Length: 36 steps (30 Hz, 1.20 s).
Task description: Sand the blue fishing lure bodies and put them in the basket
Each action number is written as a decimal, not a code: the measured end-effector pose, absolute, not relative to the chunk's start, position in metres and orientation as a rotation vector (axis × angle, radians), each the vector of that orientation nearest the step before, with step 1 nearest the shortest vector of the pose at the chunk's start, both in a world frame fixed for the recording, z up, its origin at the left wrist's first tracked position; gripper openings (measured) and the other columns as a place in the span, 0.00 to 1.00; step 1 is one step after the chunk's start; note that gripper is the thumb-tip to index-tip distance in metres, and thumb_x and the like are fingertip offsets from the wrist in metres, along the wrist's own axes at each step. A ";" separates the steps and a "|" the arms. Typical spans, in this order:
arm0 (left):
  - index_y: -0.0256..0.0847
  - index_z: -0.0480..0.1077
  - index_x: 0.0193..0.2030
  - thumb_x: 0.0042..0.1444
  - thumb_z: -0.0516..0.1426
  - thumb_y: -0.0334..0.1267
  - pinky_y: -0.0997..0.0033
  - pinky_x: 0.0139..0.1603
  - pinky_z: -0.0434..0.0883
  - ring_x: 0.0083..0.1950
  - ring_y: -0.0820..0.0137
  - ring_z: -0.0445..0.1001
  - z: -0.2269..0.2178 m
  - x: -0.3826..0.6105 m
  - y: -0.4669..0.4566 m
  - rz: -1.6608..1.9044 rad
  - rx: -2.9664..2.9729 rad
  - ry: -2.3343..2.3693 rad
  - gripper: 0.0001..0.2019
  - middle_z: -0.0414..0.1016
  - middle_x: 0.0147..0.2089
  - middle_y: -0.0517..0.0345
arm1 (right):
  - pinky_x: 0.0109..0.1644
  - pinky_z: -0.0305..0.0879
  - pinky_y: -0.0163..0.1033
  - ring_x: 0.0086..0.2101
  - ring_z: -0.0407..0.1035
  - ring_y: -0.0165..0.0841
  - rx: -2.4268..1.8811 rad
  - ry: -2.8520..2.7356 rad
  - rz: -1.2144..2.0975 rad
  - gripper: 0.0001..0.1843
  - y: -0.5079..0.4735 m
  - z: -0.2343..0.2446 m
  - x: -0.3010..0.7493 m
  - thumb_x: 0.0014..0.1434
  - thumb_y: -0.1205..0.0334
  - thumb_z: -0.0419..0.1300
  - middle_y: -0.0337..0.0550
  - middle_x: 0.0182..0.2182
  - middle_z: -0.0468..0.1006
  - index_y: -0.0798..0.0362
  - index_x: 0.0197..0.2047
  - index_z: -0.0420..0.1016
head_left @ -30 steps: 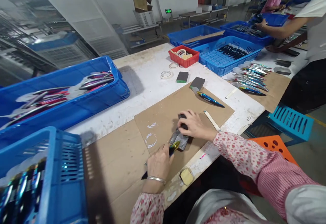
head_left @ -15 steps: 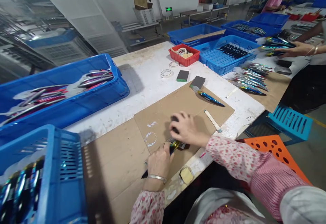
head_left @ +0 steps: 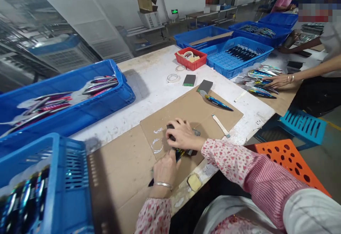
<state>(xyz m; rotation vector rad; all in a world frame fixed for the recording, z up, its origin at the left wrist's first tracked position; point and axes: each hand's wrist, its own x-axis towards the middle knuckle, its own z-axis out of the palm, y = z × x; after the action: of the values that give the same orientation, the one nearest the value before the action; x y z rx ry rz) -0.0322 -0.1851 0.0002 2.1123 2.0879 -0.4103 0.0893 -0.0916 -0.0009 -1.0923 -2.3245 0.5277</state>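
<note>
1. The left hand (head_left: 165,170) is closed round the rear of a slim lure (head_left: 181,152) and pins it to the cardboard sheet (head_left: 194,110). The lure's dark tip pokes out below the wrist, and its glossy gold-green front shows just ahead of the knuckles.
2. The right hand (head_left: 183,137) lies palm down, curled over a dark sanding block (head_left: 170,127). Its fingers wrap the far edge, and the block sits on the lure's front part.
3. Rubbing likely goes best with the block flat along the lure and the pressure light and even. The left grip should be firm enough that the body cannot roll, with its fingertips clear of the block.
4. White scuff rings (head_left: 157,145) mark the cardboard just beside the hands. A blue lure (head_left: 218,102) lies well apart on the same sheet.
5. Beyond it are two spare blocks (head_left: 189,80), a tape roll (head_left: 172,77) and a red tray (head_left: 197,63).
6. Blue crates (head_left: 87,115) of lures stand to the left. At the right, a co-worker's hand (head_left: 277,81) rests on a pile of lures (head_left: 262,73).
</note>
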 end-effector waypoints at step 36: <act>0.39 0.65 0.54 0.65 0.44 0.50 0.63 0.36 0.69 0.41 0.55 0.79 0.004 -0.011 -0.209 -0.196 1.955 2.137 0.21 0.78 0.43 0.45 | 0.27 0.56 0.32 0.24 0.59 0.26 -1.168 -1.531 1.300 0.09 -0.119 -0.019 0.213 0.46 0.60 0.56 0.32 0.24 0.63 0.53 0.32 0.63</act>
<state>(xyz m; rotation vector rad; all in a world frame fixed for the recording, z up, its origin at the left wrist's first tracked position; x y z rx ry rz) -0.0106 -0.2090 0.0038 1.9546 2.1373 -0.1956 0.2130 -0.1188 -0.0193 -1.1678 -1.5313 1.2998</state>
